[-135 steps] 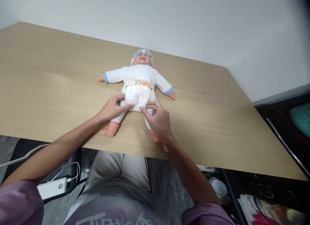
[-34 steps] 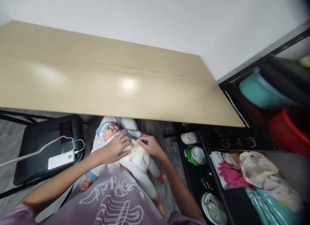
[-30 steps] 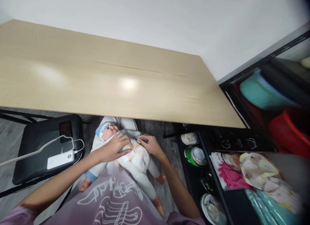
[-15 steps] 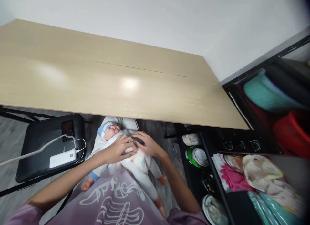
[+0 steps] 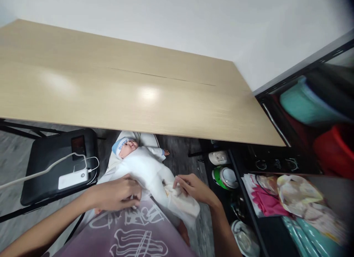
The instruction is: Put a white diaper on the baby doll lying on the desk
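Observation:
A baby doll in a white suit and a blue-and-white cap lies on my lap below the table edge, head toward the table. My left hand is closed on the doll's side near its lower body. My right hand pinches white cloth at the doll's legs; the cloth hangs loose over the legs and hides the diaper. One bare doll foot shows under the cloth.
A light wooden table fills the upper half. To the left, a black chair seat carries a white power bank with cables and a small dark device. To the right, black shelves hold cups, bowls, cloths and coloured tubs.
The doll went from the table to my lap. In the last half second both hands slid from its chest down to its legs, drawing the white cloth down over the diaper.

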Demonstrator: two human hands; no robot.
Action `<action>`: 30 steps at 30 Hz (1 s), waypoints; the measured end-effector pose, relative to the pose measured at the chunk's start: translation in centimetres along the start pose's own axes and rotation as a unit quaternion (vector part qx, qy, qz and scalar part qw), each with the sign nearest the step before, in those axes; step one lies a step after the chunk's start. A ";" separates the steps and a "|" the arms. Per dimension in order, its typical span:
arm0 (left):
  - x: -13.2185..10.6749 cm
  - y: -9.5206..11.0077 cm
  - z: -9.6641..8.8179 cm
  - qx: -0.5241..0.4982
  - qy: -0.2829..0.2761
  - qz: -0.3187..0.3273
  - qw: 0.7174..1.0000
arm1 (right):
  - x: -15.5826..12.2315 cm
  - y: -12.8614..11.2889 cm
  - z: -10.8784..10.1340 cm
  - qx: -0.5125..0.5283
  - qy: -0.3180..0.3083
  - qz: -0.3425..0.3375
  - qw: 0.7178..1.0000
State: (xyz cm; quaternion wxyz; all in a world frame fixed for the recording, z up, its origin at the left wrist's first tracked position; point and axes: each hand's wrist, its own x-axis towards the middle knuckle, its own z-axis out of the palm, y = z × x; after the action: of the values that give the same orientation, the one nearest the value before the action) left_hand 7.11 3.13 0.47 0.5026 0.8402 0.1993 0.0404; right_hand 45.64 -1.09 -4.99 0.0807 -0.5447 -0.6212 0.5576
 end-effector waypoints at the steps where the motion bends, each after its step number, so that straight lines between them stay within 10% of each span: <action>1: 1.4 -0.6 0.1 0.015 -0.005 0.009 1.000 | -0.3 0.6 0.6 0.011 -0.003 0.020 1.000; 6: 13.2 -2.8 0.6 0.198 -0.003 0.003 0.980 | 0.7 2.1 4.8 -0.046 0.055 0.019 0.997; 11: 20.5 -3.6 2.3 0.253 -0.138 -0.082 0.954 | 0.0 3.1 6.7 -0.059 0.101 0.064 0.991; 20: 14.8 -2.9 2.1 0.242 0.078 -0.089 0.963 | -0.1 4.9 8.7 0.046 0.173 0.097 0.979; 30: 9.8 -2.2 0.0 0.128 0.203 -0.003 0.971 | -0.9 3.5 5.8 0.113 0.203 0.135 0.963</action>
State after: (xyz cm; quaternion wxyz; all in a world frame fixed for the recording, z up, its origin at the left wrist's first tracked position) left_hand 15.46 7.74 -2.69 0.3404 0.8712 0.3028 0.1827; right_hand 43.99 -6.07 -9.39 0.1902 -0.7129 -0.4448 0.5077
